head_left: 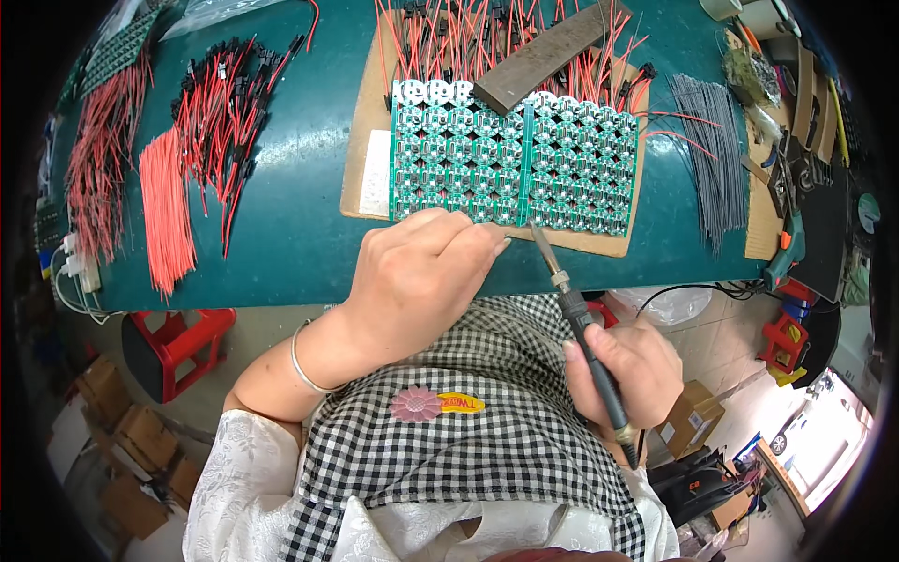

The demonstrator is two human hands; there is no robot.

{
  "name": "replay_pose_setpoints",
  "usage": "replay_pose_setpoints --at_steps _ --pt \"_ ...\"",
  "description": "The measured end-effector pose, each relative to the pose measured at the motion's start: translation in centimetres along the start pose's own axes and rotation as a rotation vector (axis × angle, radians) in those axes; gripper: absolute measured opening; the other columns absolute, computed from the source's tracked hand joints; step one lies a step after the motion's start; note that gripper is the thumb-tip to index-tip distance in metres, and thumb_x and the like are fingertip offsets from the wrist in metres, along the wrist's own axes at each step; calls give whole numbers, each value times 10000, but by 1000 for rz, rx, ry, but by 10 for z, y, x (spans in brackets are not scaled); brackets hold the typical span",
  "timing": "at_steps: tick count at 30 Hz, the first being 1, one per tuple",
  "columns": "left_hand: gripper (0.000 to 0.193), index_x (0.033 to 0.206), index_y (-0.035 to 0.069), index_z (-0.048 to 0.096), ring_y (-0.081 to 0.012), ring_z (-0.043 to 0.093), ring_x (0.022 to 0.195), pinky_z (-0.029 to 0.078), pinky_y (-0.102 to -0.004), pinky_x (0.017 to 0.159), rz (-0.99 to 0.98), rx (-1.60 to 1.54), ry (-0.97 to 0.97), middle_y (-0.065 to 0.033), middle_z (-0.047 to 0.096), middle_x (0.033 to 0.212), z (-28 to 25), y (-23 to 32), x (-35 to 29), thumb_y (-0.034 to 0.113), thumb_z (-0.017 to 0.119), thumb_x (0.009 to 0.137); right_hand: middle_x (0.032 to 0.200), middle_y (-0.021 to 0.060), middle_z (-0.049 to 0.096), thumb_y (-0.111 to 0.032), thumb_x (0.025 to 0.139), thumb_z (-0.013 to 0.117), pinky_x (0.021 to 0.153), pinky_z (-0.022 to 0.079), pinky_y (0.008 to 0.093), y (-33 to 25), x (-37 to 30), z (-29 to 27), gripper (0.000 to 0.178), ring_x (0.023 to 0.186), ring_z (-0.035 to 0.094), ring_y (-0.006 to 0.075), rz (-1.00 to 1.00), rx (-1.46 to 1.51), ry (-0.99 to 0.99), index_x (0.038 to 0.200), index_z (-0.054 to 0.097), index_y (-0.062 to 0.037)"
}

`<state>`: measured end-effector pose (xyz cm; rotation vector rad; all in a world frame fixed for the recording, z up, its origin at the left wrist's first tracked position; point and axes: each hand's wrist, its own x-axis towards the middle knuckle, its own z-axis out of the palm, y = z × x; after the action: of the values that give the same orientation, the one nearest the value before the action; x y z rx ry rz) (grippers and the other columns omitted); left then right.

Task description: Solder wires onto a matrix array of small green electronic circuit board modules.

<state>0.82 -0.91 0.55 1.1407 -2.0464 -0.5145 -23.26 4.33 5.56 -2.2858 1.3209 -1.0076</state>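
My right hand point(629, 370) grips a soldering iron point(573, 307) by its dark handle, its tip slanting up to the lower edge of a panel of small green circuit boards point(459, 157). By that same edge, just left of the tip, my left hand point(417, 281) is closed with its fingers pinched together; what they hold, if anything, is hidden. The panel lies on a cardboard sheet point(599, 243). Red and black wires with black connectors stick out beyond its far side. A dark metal bar point(548, 58) rests slantwise across the panel's top edge.
Left on the green table point(300, 187) lie bundles of red wires point(169, 215) and connector leads point(225, 112). Grey wires point(712, 159) lie to the right, near pliers point(785, 178). A red stool point(183, 347) stands below the table at left.
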Motion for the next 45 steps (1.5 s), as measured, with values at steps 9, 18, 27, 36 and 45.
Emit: replay_pose_setpoints --at_steps 9,18,27,36,45 --pt "203 942 19 714 -262 642 619 513 -368 558 20 6 43 -94 669 750 8 -2 2 -42 827 785 729 68 684 3 721 894 465 474 296 -5 6 2 264 542 629 192 -16 -14 -22 948 761 -19" --pt "158 888 29 686 -245 596 585 470 -345 540 -36 -90 57 -80 639 724 -16 2 8 -50 801 815 686 97 668 -45 715 868 504 489 317 12 -6 -14 273 537 623 217 100 194 196 948 735 5" --pt "165 937 25 705 -268 677 645 534 -365 580 -40 -62 18 -105 690 774 -9 -1 19 -39 800 818 678 107 672 15 716 854 534 512 335 15 16 -7 255 546 638 234 90 137 113 932 720 13" --pt "166 962 23 707 -300 702 708 559 -393 620 -36 -25 -9 -116 720 824 1 -9 18 -17 793 827 706 127 694 43 709 859 517 512 329 19 21 2 270 558 656 239 57 105 71 942 725 21" --pt "157 951 41 700 -291 702 714 565 -395 629 -51 35 -40 -104 727 838 5 -7 17 -1 793 833 724 111 697 18 718 880 528 536 328 5 29 0 277 580 669 241 56 13 -12 958 743 -10"
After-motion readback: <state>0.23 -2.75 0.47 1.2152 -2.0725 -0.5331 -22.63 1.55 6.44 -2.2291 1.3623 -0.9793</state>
